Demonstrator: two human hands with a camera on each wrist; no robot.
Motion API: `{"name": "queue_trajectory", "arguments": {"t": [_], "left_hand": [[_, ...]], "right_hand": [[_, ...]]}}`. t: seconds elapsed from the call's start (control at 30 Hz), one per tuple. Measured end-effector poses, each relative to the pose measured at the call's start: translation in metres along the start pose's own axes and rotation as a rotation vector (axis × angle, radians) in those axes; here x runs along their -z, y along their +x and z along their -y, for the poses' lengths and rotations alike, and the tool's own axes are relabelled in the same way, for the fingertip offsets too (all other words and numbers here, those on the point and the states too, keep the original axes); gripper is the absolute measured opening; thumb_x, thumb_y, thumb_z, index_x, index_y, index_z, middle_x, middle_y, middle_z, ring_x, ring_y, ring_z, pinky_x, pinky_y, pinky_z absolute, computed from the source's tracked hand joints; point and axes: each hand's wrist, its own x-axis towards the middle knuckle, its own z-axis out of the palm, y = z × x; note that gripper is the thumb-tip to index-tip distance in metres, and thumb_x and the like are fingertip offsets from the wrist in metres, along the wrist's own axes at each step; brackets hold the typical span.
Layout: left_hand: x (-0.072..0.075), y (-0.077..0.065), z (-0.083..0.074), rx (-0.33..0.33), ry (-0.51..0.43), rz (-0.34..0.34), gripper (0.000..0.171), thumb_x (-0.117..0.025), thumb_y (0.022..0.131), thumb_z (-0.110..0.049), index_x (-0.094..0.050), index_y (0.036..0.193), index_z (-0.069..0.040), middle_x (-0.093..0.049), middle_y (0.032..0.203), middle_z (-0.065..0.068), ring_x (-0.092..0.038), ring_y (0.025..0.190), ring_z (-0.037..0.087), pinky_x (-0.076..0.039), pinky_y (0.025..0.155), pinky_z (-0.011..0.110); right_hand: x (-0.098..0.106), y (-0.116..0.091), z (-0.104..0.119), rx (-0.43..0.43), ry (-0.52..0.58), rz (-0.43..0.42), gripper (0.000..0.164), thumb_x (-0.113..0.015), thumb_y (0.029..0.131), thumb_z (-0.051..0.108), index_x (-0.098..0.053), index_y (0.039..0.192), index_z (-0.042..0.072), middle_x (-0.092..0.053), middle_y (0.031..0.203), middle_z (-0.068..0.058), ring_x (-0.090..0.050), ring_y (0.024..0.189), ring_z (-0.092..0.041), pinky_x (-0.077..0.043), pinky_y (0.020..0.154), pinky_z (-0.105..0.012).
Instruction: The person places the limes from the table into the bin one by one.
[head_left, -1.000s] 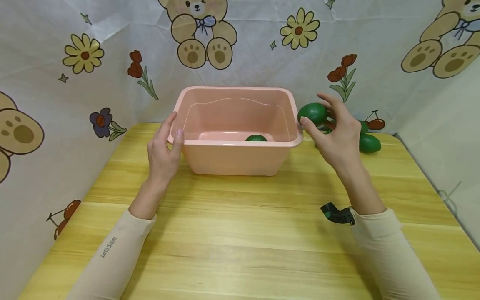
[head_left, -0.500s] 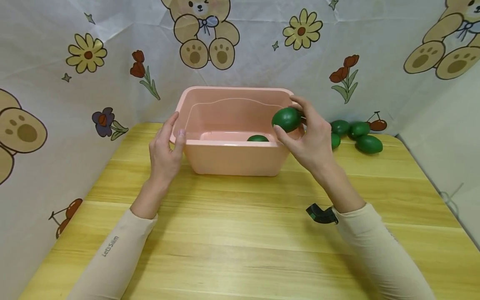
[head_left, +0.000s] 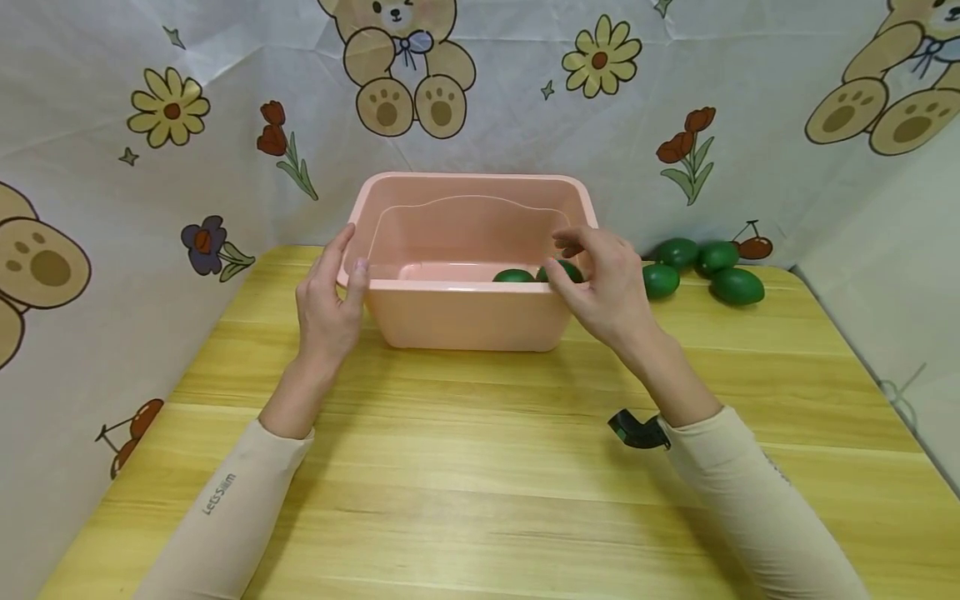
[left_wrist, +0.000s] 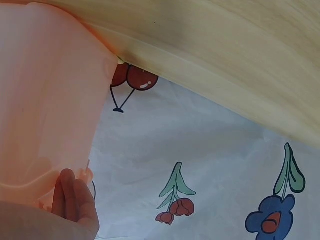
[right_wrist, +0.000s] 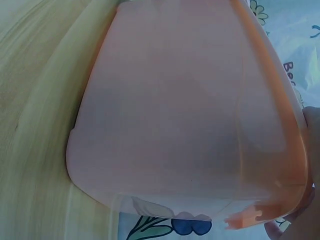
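Observation:
A pink plastic basin (head_left: pixel 465 317) stands on the table. My left hand (head_left: pixel 327 304) holds its left rim, thumb on the near side; in the left wrist view its fingers (left_wrist: pixel 75 195) lie along the outer wall. Over the basin's right end is my right hand (head_left: pixel 603 279), fingers loosely bent and holding nothing. Just beneath its fingertips a smooth, dark-green, lime-like fruit (head_left: pixel 566 272) lies inside the basin, partly hidden by hand and rim. Beside it sits another green fruit (head_left: pixel 513 276), its lower part behind the front wall. The right wrist view mostly shows the basin's outer side (right_wrist: pixel 165 110).
Several more green fruits (head_left: pixel 737 287) lie together on the wooden table (head_left: pixel 465 467), right of the basin. Behind the table hangs a white cloth (head_left: pixel 502 108) printed with bears and flowers. A dark camera mount (head_left: pixel 637 429) sticks out from the right sleeve.
My right hand has carried a green fruit leftward from beside the basin to above its right end, then lowered and let go of it inside. The left hand keeps its hold on the rim.

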Motion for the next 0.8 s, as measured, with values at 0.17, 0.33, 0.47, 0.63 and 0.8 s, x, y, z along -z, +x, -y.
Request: {"name": "queue_trajectory", "arguments": {"t": [0.17,0.33,0.47,0.63,0.8], "left_hand": [[0.0,0.0,0.0,-0.006,0.0,-0.003,0.06,-0.049,0.102,-0.041,-0.057,0.152,-0.008,-0.061,0.152,0.009,-0.057,0.142,0.028,-0.045,0.118,0.05],[-0.001,0.0,0.0,-0.001,0.001,-0.001,0.061,-0.048,0.102,-0.042,-0.057,0.152,-0.008,-0.061,0.151,0.009,-0.058,0.141,0.029,-0.045,0.118,0.051],[-0.001,0.0,0.0,-0.01,-0.001,-0.008,0.061,-0.048,0.101,-0.042,-0.058,0.151,-0.008,-0.062,0.15,0.01,-0.058,0.14,0.029,-0.046,0.117,0.051],[-0.002,-0.001,0.001,-0.027,-0.006,-0.016,0.061,-0.049,0.101,-0.041,-0.059,0.15,-0.007,-0.063,0.15,0.01,-0.059,0.139,0.029,-0.046,0.117,0.05],[-0.002,-0.001,0.001,-0.02,-0.006,-0.018,0.061,-0.049,0.101,-0.042,-0.059,0.151,-0.009,-0.062,0.15,0.009,-0.058,0.14,0.029,-0.046,0.117,0.051]], "right_hand": [[0.0,-0.003,-0.002,-0.006,0.01,-0.003,0.03,-0.069,0.099,0.024,-0.073,0.121,0.003,-0.075,0.114,-0.015,-0.067,0.105,-0.031,-0.045,0.102,-0.056],[0.003,-0.005,-0.01,0.025,0.019,-0.102,0.033,-0.066,0.101,0.025,-0.072,0.126,0.004,-0.074,0.122,-0.013,-0.066,0.116,-0.032,-0.051,0.101,-0.053],[0.008,-0.008,-0.018,0.001,0.029,-0.183,0.034,-0.063,0.103,0.028,-0.072,0.129,0.007,-0.074,0.123,-0.013,-0.065,0.121,-0.031,-0.05,0.106,-0.052],[0.015,-0.013,-0.033,-0.065,0.036,-0.263,0.034,-0.063,0.103,0.027,-0.073,0.128,0.006,-0.074,0.121,-0.016,-0.066,0.121,-0.034,-0.049,0.109,-0.05],[0.02,-0.017,-0.054,-0.127,0.026,-0.286,0.034,-0.065,0.102,0.025,-0.072,0.126,0.003,-0.074,0.12,-0.019,-0.066,0.118,-0.036,-0.049,0.108,-0.048]]}}
